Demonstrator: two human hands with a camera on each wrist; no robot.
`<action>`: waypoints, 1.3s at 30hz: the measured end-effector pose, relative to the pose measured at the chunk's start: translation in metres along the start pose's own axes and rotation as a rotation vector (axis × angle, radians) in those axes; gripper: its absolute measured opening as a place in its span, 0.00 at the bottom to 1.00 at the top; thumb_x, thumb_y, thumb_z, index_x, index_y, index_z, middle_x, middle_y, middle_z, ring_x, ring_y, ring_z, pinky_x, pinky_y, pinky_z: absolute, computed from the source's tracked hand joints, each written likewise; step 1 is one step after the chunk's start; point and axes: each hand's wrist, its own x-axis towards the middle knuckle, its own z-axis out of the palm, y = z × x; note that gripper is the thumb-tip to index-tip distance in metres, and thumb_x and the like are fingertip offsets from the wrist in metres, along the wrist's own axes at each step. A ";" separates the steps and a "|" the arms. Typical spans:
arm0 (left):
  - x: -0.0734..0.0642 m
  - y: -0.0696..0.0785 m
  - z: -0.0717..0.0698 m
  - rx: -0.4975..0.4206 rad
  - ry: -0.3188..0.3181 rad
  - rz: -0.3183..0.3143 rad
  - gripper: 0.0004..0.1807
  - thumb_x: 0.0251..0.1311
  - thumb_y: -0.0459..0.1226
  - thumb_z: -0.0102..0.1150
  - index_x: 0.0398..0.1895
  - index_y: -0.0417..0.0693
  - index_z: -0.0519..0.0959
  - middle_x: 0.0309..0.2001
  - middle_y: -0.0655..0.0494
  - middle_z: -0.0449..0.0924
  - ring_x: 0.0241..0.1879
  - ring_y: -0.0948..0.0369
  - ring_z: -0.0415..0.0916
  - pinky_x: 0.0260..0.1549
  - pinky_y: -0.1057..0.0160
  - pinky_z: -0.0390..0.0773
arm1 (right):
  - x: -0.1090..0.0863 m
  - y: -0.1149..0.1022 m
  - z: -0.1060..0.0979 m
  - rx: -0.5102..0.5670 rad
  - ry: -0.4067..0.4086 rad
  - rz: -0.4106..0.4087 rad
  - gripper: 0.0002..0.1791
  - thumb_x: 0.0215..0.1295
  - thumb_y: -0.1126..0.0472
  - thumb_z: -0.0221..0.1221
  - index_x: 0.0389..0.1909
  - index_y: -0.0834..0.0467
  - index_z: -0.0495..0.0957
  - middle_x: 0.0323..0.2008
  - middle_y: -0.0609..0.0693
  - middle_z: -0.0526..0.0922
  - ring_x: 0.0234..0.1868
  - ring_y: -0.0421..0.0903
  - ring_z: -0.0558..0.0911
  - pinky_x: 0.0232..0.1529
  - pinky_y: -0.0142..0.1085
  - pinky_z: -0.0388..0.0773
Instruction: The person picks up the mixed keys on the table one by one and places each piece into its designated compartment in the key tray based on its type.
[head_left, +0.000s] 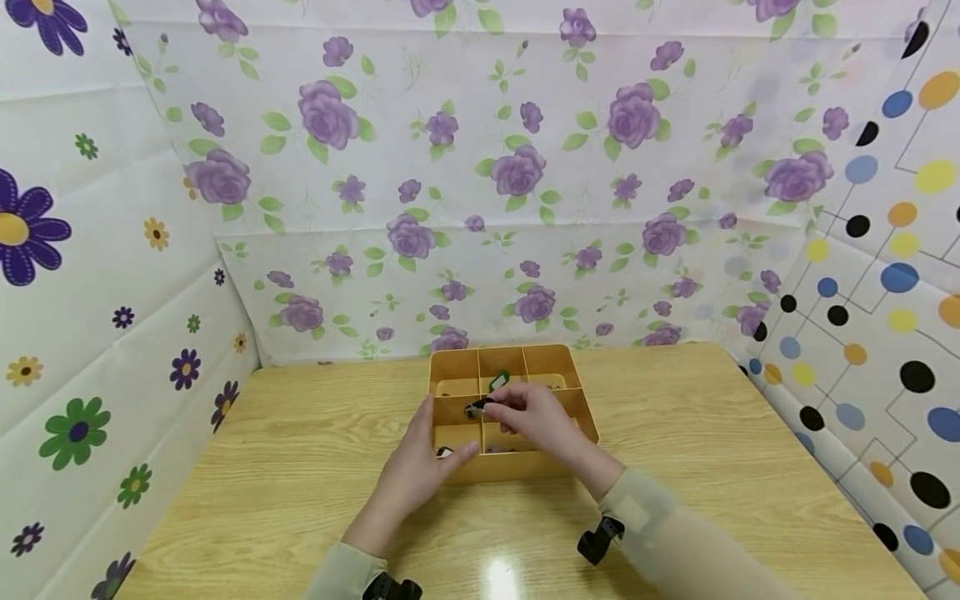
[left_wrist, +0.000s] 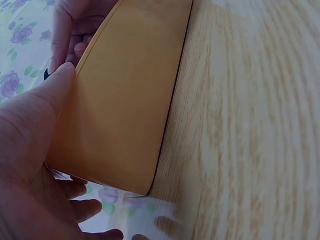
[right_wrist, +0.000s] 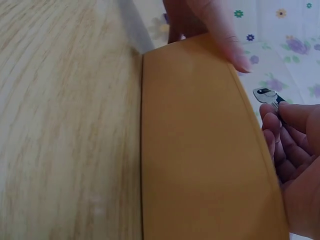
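Note:
A yellow-orange divided box (head_left: 517, 468) stands on the wooden table. My left hand (head_left: 415, 467) holds its front left corner, the thumb over the front rim and the fingers along the outer left side. Above the front compartments, my right hand (head_left: 534, 414) pinches a small silver key (right_wrist: 262, 94) with a black part between thumb and fingertips. The silver end points left, toward my left thumb. A green tag with a white label (head_left: 498, 381) sits in the back middle compartment. A black-and-white piece (head_left: 445, 452) lies in the front left compartment, partly hidden by my left thumb.
Small bits lie low in other compartments, including the back right one (head_left: 553, 387). Thin dividers separate the compartments. The wooden table (head_left: 300, 467) extends to both sides. Flowered cloth (head_left: 517, 175) hangs behind the box, and dotted cloth (head_left: 885, 321) hangs at the right.

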 end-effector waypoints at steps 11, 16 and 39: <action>-0.003 -0.004 0.001 0.029 -0.004 -0.021 0.66 0.68 0.66 0.71 0.93 0.46 0.42 0.88 0.40 0.51 0.79 0.37 0.65 0.70 0.31 0.73 | 0.004 0.007 0.013 -0.146 0.007 -0.031 0.18 0.84 0.46 0.63 0.54 0.54 0.91 0.41 0.56 0.92 0.36 0.64 0.88 0.31 0.42 0.84; -0.004 -0.004 0.001 0.036 0.000 0.007 0.67 0.67 0.69 0.69 0.92 0.44 0.43 0.87 0.39 0.53 0.79 0.37 0.66 0.69 0.30 0.74 | 0.002 0.007 0.012 -0.109 0.002 -0.010 0.23 0.87 0.41 0.56 0.54 0.54 0.92 0.40 0.56 0.92 0.37 0.67 0.87 0.40 0.58 0.86; -0.002 0.003 -0.004 0.075 0.009 0.044 0.64 0.71 0.61 0.72 0.92 0.42 0.42 0.88 0.39 0.52 0.81 0.37 0.61 0.74 0.31 0.68 | -0.011 0.000 0.003 -0.358 0.137 -0.088 0.22 0.84 0.38 0.58 0.64 0.47 0.88 0.54 0.40 0.90 0.52 0.43 0.88 0.56 0.51 0.86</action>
